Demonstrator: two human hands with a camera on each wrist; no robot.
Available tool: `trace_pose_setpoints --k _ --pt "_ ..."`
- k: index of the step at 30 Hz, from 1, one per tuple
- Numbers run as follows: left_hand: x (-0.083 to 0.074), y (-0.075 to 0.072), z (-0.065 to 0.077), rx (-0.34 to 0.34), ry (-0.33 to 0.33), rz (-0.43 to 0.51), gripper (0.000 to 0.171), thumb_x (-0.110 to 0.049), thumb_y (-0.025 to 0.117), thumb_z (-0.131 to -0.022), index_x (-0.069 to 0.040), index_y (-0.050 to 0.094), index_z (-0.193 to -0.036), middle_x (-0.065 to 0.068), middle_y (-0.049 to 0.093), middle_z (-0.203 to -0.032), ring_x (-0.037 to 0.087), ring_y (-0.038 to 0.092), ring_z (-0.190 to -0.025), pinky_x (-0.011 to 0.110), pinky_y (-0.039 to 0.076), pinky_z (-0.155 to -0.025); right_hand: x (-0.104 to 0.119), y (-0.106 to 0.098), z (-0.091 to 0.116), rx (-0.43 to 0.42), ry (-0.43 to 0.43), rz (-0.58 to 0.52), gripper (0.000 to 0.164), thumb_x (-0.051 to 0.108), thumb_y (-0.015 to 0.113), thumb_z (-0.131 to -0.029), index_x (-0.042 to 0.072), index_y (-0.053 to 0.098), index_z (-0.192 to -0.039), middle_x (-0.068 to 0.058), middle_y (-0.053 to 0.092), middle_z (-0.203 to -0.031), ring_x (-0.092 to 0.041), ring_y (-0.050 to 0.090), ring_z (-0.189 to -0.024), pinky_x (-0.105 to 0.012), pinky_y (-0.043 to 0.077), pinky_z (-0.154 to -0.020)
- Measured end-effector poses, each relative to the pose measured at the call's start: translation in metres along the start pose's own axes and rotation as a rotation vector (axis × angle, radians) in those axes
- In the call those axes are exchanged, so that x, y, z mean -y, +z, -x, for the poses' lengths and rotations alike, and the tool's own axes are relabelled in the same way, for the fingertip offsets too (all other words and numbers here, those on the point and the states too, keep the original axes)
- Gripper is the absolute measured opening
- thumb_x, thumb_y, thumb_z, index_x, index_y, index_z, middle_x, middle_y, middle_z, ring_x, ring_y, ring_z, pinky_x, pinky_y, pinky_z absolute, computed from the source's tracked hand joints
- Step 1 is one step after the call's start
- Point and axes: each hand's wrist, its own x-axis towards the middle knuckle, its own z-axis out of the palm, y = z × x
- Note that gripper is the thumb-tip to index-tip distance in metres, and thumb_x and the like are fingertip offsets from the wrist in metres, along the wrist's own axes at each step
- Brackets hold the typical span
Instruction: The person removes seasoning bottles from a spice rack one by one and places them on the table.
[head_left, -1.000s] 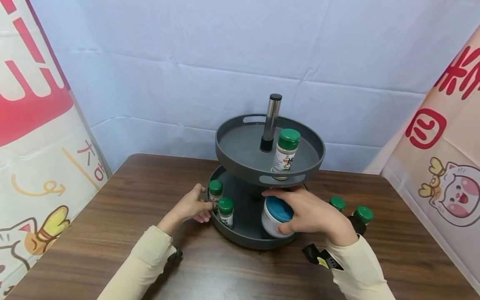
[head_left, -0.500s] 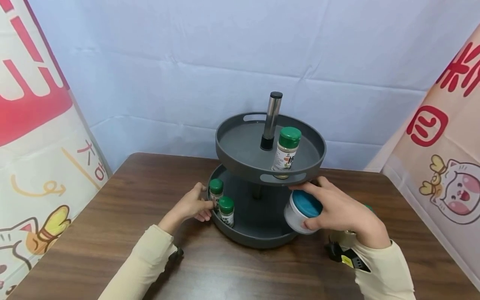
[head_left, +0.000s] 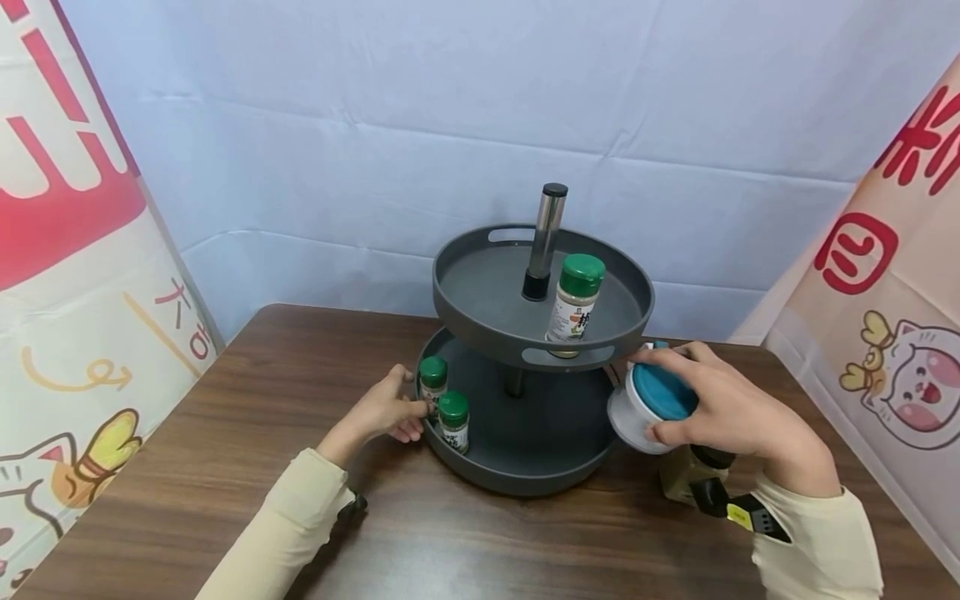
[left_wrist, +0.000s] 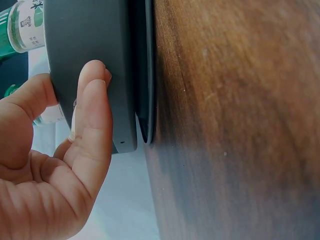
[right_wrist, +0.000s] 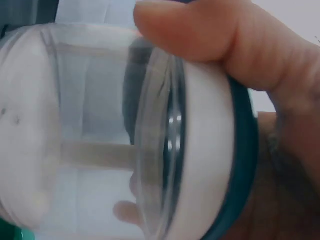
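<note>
My right hand [head_left: 727, 404] grips a clear jar [right_wrist: 95, 115] by its white-and-teal lid [head_left: 666, 392], with thumb and fingers spread round it. The jar tilts beside the right rim of a grey two-tier turntable [head_left: 517, 479]. At the lower tray's left edge, my left hand [head_left: 386, 408] pinches the rim, thumb over the top and fingers along the outer wall [left_wrist: 112, 40]. Two green-capped spice bottles [head_left: 453, 423] stand inside that tray, close to the left thumb. A larger green-capped spice bottle [head_left: 573, 304] stands on the upper tray [head_left: 487, 292].
A dark-capped jar with brownish contents [head_left: 686, 475] stands on the wooden table [head_left: 480, 550] below the right hand. A metal post [head_left: 547, 229] rises through the upper tray. Pale cloth [head_left: 375, 167] hangs behind, with printed banners [head_left: 892, 250] at both sides.
My right hand has carried the clear jar from the lower tray out to the right, past its rim. The left hand stays at the left rim.
</note>
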Motion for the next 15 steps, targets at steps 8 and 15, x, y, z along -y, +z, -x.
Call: trace_pose_setpoints --k 8,15 --pt "0.003 0.001 -0.001 -0.003 -0.001 -0.004 0.055 -0.009 0.061 -0.082 0.001 0.027 -0.124 0.014 0.062 -0.061 0.026 0.06 -0.051 0.036 0.054 -0.046 -0.018 -0.016 0.011 -0.061 0.005 0.058 0.076 0.039 0.078 -0.066 0.02 0.044 -0.131 -0.02 0.044 -0.107 -0.032 0.046 -0.086 -0.044 0.047 -0.059" --pt "0.002 0.0 -0.002 -0.003 -0.006 -0.005 0.054 -0.009 0.061 -0.082 0.0 0.027 -0.123 0.014 0.062 -0.06 0.026 0.06 -0.051 0.036 0.054 -0.046 -0.037 -0.032 0.028 -0.068 0.122 0.059 0.081 0.041 0.077 -0.068 0.016 0.04 -0.135 -0.028 0.038 -0.113 -0.042 0.043 -0.088 -0.05 0.048 -0.056"
